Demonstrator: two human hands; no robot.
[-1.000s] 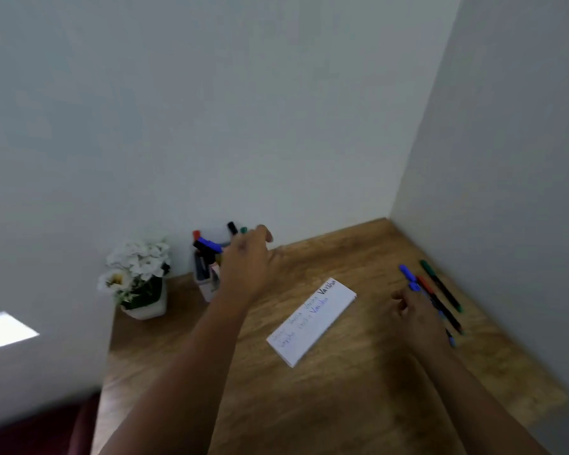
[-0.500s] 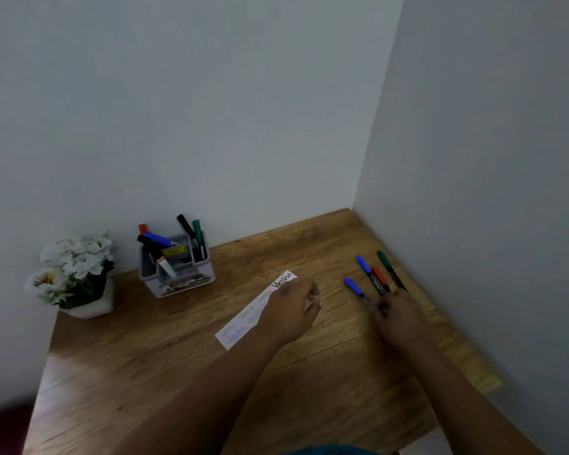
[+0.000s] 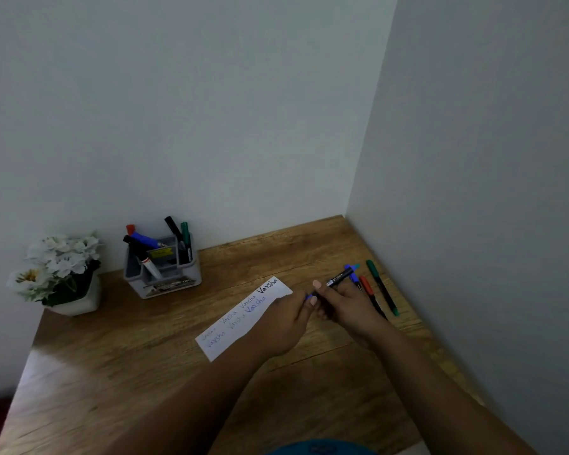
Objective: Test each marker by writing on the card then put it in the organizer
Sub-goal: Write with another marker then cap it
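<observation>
A blue-capped marker with a black barrel is held between both hands above the desk. My right hand grips its barrel, and my left hand pinches the blue cap end. Under my left hand lies the white card with several written words. The grey organizer stands at the back left and holds several markers. More markers lie by the right wall: a blue one, a red one and a green one.
A white pot of white flowers sits at the desk's far left. Walls close the wooden desk at the back and on the right. The near edge of the desk runs by my body.
My left hand left the organizer and came across the card to the marker. My right hand lifted a blue marker off the desk; both hands now hold it. The camera view shifted.
</observation>
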